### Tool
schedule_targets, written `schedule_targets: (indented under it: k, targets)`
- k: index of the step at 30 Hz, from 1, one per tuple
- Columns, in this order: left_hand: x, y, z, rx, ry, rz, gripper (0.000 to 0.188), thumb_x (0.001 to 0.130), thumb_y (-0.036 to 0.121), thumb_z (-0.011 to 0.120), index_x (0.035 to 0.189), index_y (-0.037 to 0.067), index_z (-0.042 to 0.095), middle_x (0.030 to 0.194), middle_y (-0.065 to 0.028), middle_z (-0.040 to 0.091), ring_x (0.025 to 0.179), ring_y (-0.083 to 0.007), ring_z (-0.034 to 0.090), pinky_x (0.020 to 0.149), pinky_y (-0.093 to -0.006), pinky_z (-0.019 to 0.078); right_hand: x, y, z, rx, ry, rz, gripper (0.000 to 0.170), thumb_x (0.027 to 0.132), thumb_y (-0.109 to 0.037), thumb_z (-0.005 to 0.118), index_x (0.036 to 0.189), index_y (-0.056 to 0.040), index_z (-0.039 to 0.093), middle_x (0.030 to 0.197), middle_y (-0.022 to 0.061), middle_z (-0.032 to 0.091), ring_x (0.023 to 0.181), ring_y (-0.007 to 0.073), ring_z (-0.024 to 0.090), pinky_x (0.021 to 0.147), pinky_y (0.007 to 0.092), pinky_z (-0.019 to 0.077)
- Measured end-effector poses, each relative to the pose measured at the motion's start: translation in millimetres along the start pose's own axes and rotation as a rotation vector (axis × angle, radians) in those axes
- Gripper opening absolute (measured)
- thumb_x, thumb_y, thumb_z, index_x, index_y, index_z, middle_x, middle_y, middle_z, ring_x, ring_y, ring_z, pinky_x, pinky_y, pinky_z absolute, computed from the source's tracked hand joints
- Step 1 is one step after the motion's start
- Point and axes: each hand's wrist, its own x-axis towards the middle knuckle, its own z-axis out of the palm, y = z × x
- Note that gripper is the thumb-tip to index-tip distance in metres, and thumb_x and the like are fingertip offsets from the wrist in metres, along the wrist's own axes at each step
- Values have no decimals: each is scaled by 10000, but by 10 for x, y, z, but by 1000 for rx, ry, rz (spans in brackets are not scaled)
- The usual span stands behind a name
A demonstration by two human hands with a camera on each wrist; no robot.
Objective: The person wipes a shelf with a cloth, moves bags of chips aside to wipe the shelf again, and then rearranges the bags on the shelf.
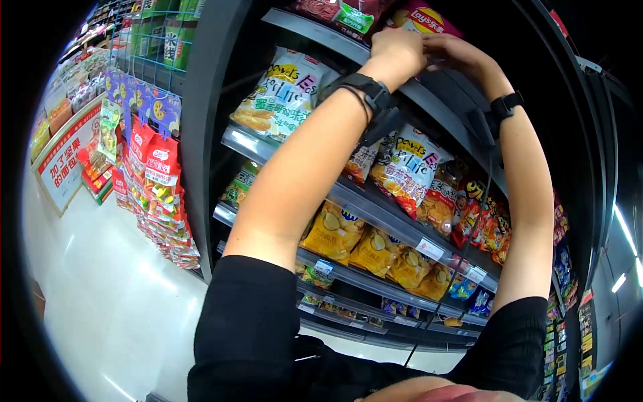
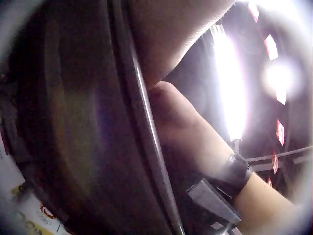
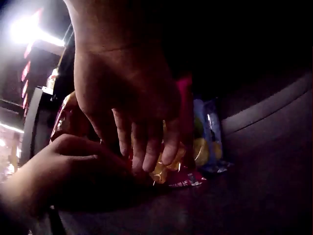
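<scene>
Lay's bag [image 1: 427, 18] sits on the upper shelf [image 1: 315, 32], and both your hands are raised to it. Your left hand [image 1: 400, 53] is at the front of the Lay's bag, toward its left end, with the back of the hand covering part of it in the head view. Its fingers are hidden there, and dark or out of sight in the wrist views, so you cannot tell how far they are bent or whether they grip the packaging. Your right hand [image 1: 462, 55] comes in from the right of the Lay's bag. In the right wrist view its fingers [image 3: 152, 147] hang down nearly straight, slightly spread, against the printed front; the thumb is out of sight. A blue packet [image 3: 210, 134] stands just beside the Lay's bag.

On the same shelf, left of the Lay's bag, lies a dark red bag [image 1: 321, 9] with a green label. Below the Lay's bag and to its left is a large white bag [image 1: 281, 97] of snacks; almost straight below is a smaller white bag [image 1: 408, 164]. Lower still under the Lay's bag come yellow bags [image 1: 333, 231], and well to its left hang red packs [image 1: 153, 164].
</scene>
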Motion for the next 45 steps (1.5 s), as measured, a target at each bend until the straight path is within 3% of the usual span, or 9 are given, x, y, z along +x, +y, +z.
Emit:
schedule_targets:
  k: [6,12,21,26,32,38,40,41,45]
  targets:
    - [-14,-24,-53,29,-44,34,358,917,362,648,1124,92,760,1114,-192,733,1060,-359,708,885,-465,571,-729,655,-652,-125,14,-46,386,1074,-318,488,1408,-150,586,1227,49,704,1115,121,653,887,311,528]
    - [12,-69,-70,-135,-91,75,333,821,298,693,904,-22,734,875,-262,711,876,-420,705,826,-512,544,-2352,1666,-1015,-661,361,52,365,1013,-291,567,1311,-90,630,1274,131,659,1182,295,629,1012,379,480]
    - [288,50,54,390,-205,104,336,924,270,588,1181,101,722,1125,-241,706,1079,-420,671,911,-505,541,-3941,3549,-836,-583,754,-120,396,1079,-339,461,1216,-18,649,1218,176,638,1131,380,600,971,424,472]
    - [463,1390,680,160,-202,335,360,888,267,586,1175,100,725,1129,-234,706,1074,-403,674,938,-491,529,-4027,3919,-799,-725,1028,-309,345,1048,-295,497,1209,-42,667,1215,144,676,1184,347,597,988,436,465]
    - [382,3641,1962,221,-299,658,379,947,339,620,1125,20,718,1076,-220,725,984,-394,695,892,-446,557,-4004,4005,-849,-271,1355,-316,91,896,-133,637,956,-78,597,846,100,630,849,324,614,720,441,479]
    - [465,5225,3411,-105,-730,932,309,938,385,664,922,82,717,760,-100,678,674,-278,647,624,-389,507,-4104,4158,-882,-612,1328,-287,144,836,-195,623,926,-94,575,693,104,624,773,309,637,700,439,460]
    - [410,5517,3691,-290,-874,872,314,936,397,675,847,99,716,656,-63,657,573,-243,624,532,-379,482,-4055,4197,-891,-586,1338,-261,251,794,-200,639,997,-75,563,788,102,656,858,304,637,732,456,449]
    - [147,5734,3440,-431,-1129,380,322,957,424,670,842,126,711,624,-21,632,521,-191,591,477,-340,452,-4074,4179,-884,-548,1343,-229,271,782,-195,644,1009,-74,558,833,101,660,880,305,630,736,457,446]
    - [-39,5854,3074,-610,-1278,200,189,956,346,694,956,157,707,643,19,604,527,-85,561,441,-231,411,-4099,4167,-865,-479,1454,-163,274,754,-117,636,1010,-84,544,901,53,627,855,290,589,698,440,411]
